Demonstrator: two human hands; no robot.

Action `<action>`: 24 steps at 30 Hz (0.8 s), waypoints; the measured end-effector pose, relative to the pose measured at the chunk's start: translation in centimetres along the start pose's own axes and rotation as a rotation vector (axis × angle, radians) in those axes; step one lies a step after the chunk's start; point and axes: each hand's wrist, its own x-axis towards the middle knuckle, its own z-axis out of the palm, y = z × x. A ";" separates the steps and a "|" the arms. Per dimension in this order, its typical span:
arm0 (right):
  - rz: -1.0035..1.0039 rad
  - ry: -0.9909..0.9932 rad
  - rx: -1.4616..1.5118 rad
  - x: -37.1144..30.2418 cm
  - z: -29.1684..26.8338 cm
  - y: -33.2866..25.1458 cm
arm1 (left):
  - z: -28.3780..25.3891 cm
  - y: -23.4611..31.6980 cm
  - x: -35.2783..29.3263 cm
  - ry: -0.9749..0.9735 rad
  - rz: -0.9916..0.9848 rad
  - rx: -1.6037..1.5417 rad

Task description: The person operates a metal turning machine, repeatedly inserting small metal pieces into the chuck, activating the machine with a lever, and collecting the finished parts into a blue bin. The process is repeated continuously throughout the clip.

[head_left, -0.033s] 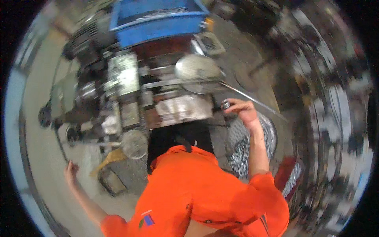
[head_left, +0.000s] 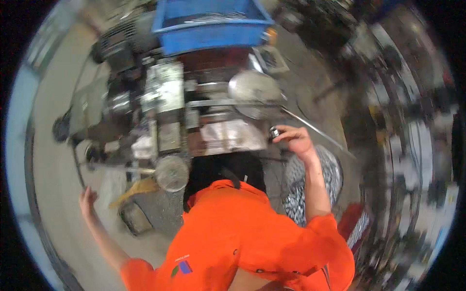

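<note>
My right hand (head_left: 299, 143) is raised at the right of the machine, thumb and fingers closed around a small shiny metal piece (head_left: 275, 132) with a dark part beside it. Its exact kind is too small and blurred to tell. Out to the left, my left hand (head_left: 88, 201) is by the lower end of a thin dark rod (head_left: 79, 167). Motion smears its fingers, and I cannot tell whether they touch the rod. Between my hands stands the machine, with a bright metal plate (head_left: 230, 136) and a round pale disc (head_left: 255, 92).
A blue bin (head_left: 213, 39) holding metal pieces stands at the far side. Below my right forearm is a round container (head_left: 338, 169) of small shiny parts. A long thin bar (head_left: 318, 128) juts to the right. A smaller round disc (head_left: 172, 173) is nearer, left of my body.
The whole view has shifted, with the machine and bin now further right. My right hand has moved slightly left and down with the shiny piece; my left hand appears slightly higher.
</note>
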 end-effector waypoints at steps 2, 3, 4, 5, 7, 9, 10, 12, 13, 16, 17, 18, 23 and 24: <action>-0.018 -0.156 -0.104 3.9 4.5 -1.2 | 1.2 0.9 -1.5 0.124 -0.005 0.152; -0.036 -0.237 -0.105 5.6 6.3 -2.3 | 1.2 1.2 -2.5 0.091 0.055 0.247; -0.129 -0.326 -0.087 7.2 7.9 -3.4 | 1.9 1.8 -3.8 0.041 0.115 0.346; -0.218 -0.407 -0.067 8.7 9.4 -4.7 | 2.3 2.6 -5.5 0.065 0.070 0.465; -0.399 -0.538 -0.179 11.9 12.6 -8.3 | 2.2 4.1 -8.6 0.095 -0.023 0.705; -0.590 -0.577 -0.298 15.5 17.0 -11.0 | 0.2 -0.2 -9.6 0.150 0.034 0.781; -0.743 -0.543 -0.368 17.2 19.3 -11.8 | -0.2 -1.7 -10.8 0.193 0.067 0.798; -1.009 -0.447 -0.571 20.2 22.3 -13.1 | 1.0 -2.4 -11.1 0.303 0.125 0.729; -1.128 -0.412 -0.695 21.9 23.8 -13.2 | 1.9 -1.5 -11.3 0.315 0.090 0.718; -0.673 -0.454 -1.068 25.0 28.0 -12.5 | 2.3 -1.5 -11.0 0.426 0.153 0.944; -0.595 -0.447 -1.158 25.4 28.9 -12.4 | 1.6 -2.9 -10.9 0.442 0.143 0.940; -0.562 -0.452 -1.089 25.8 29.4 -11.9 | 2.1 -2.4 -11.2 0.448 0.136 0.936; -0.418 -0.441 -0.818 27.6 30.3 -9.0 | 2.6 -1.5 -11.3 0.460 0.120 0.977; -0.404 -0.468 -0.785 27.5 30.7 -9.1 | 2.7 -1.3 -11.5 0.469 0.104 0.981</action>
